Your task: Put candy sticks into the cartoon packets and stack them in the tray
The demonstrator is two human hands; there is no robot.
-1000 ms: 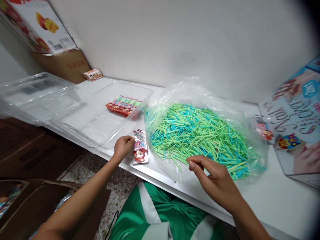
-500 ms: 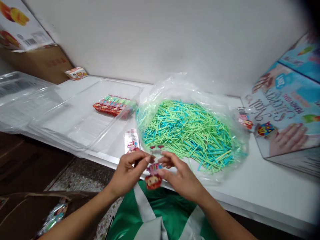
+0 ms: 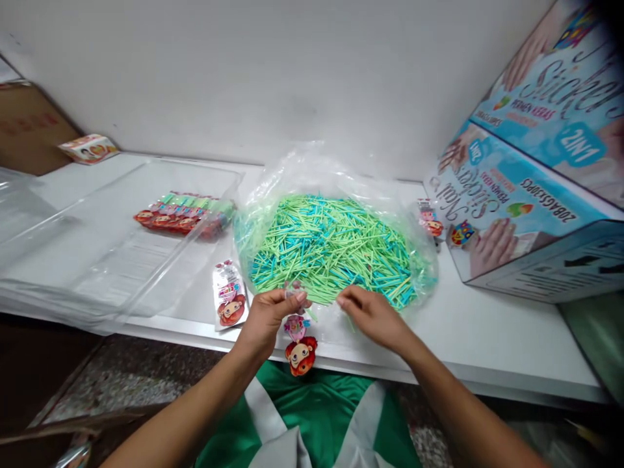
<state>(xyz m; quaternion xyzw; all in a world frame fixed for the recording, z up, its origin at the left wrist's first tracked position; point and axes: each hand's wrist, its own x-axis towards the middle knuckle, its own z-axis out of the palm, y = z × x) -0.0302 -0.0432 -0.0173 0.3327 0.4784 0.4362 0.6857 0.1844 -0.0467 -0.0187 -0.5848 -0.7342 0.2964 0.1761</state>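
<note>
My left hand [image 3: 273,315] pinches the top of a small clear packet [image 3: 301,354], printed with a red-haired cartoon head, that hangs below the fingers. A bit of green shows by the thumb. To its right, my right hand [image 3: 373,315] has thumb and forefinger together at the near edge of a heap of thin green and blue sticks [image 3: 336,247]. A faint piece of green stick shows under those fingers. The heap lies in an open clear plastic bag [image 3: 424,266]. Beside my left hand, a printed card [image 3: 229,302] with the same cartoon lies on the table.
A clear plastic tray [image 3: 112,279] on the left holds a row of filled packets [image 3: 182,214]. Blue printed boxes [image 3: 526,195] stand on the right, with another small packet [image 3: 429,220] beside them. A small carton [image 3: 90,149] and a brown box [image 3: 34,130] are at back left.
The hands have moved apart: the right has left the packet and gone to the sticks, while the left keeps the packet. The view has swung right.
</note>
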